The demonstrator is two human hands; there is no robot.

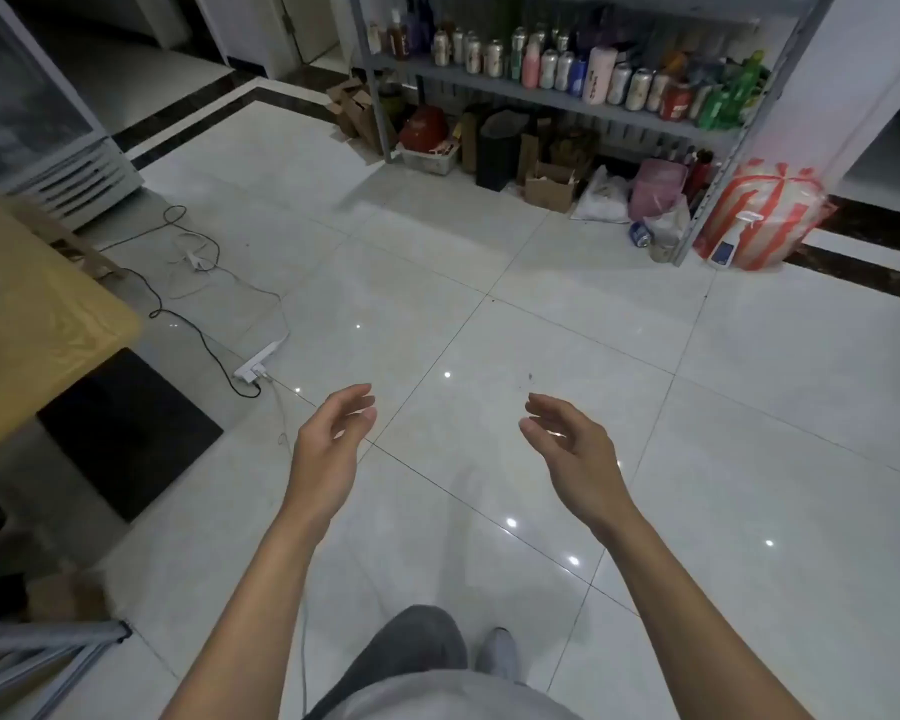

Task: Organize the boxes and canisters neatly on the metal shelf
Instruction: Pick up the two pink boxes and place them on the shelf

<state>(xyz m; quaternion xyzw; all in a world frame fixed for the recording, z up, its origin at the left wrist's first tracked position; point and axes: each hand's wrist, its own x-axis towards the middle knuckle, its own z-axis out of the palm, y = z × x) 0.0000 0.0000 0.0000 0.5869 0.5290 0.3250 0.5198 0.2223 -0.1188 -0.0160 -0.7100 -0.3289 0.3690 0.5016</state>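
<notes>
I see two bare hands held out over the white tiled floor (pixel 489 314), both empty: my left hand (pixel 333 439) is loosely open with fingers curled, and my right hand (pixel 567 444) is open the same way, palms facing each other and well apart. The metal shelf (pixel 718 131) stands far right, across the floor from me. One row of cans and bottles (pixel 567 70) crowds its lower board, too many and too blurred to count exactly; one tall pink canister (pixel 599 75) stands among them. Beneath sit at least two open cardboard boxes (pixel 549 187). One spray bottle (pixel 731 239) leans by a red-striped bag (pixel 765 210). One wooden tabletop (pixel 32 314) lies near left.
</notes>
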